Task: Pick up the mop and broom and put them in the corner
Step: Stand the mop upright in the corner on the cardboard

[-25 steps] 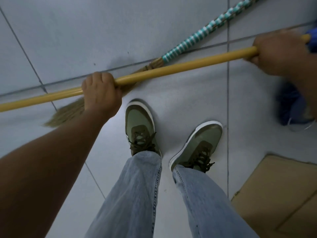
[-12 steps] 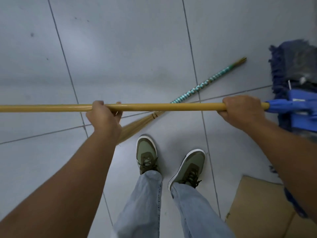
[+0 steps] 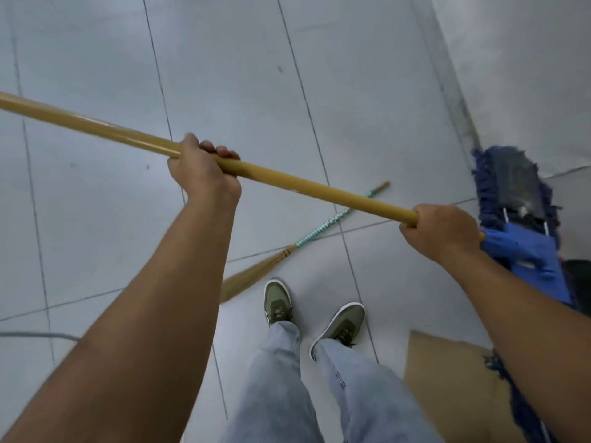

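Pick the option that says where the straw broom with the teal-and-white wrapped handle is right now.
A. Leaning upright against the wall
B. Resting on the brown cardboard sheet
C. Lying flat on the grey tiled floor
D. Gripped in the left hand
C: the straw broom with the teal-and-white wrapped handle lies flat on the grey tiled floor, while the left hand and right hand both grip the yellow wooden mop handle above it.

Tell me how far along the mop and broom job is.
Done: the mop is off the floor, its yellow handle gripped by the left hand and the right hand, with the blue mop head near the wall at the right. In hand: carrying it. Left: setting the mop in the corner, then picking up the broom, which lies flat on the tiles ahead of the shoes.
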`<state>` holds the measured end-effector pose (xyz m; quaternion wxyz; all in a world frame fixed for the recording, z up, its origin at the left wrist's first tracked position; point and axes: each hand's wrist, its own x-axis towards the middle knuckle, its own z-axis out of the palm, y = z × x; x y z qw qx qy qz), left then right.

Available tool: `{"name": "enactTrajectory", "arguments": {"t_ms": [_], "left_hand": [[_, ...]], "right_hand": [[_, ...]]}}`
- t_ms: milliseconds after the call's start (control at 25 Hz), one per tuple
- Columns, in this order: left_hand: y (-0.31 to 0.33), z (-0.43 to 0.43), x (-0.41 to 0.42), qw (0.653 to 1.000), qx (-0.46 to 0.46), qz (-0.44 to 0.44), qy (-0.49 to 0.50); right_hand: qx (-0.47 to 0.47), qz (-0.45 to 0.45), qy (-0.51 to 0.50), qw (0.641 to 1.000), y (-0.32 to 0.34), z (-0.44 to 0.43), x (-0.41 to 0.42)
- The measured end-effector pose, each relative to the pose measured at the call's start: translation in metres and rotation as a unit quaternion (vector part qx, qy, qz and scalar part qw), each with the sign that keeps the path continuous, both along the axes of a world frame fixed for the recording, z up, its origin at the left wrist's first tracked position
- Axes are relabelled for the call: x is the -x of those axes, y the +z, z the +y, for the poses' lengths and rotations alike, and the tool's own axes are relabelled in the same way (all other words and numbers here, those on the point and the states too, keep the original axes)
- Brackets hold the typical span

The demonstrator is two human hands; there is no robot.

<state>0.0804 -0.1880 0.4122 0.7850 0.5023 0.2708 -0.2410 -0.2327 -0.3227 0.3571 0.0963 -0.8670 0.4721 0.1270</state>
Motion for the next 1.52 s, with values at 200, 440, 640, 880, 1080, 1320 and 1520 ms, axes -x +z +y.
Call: {"name": "enactTrajectory", "arguments": {"t_ms": [200,440,640,880,1080,1320,1520], "left_hand": [[0.152,-0.041,0.015,0.987,0.081,-0.124,-0.067],[0.314,-0.092,0.061,0.936,0.166,-0.262,-0.168],[0.413,-0.138,0.109,0.859,0.284,-0.322,-0.280],[0.476,-0.167,0.179,0.765,0.359,-0.338,-0.414],[0.505,-0.176,0.253,0.703,0.388,-0.329,-0.497],[0.520,-0.159,0.364,0.622,0.423,-0.299,-0.586],[0.525,-0.131,0.470,0.545,0.464,-0.271,-0.644]], "right_hand": [[0.020,-0.079,-0.068,0.994,0.101,0.001,0.020],[0.002,-0.233,-0.139,0.962,0.196,-0.006,0.047],[0.000,-0.321,-0.190,0.928,0.257,-0.015,0.085],[0.029,-0.376,-0.263,0.888,0.299,0.008,0.133],[0.052,-0.366,-0.380,0.848,0.318,0.051,0.187],[0.097,-0.373,-0.503,0.774,0.322,0.122,0.258],[0.131,-0.396,-0.561,0.715,0.322,0.178,0.330]]}}
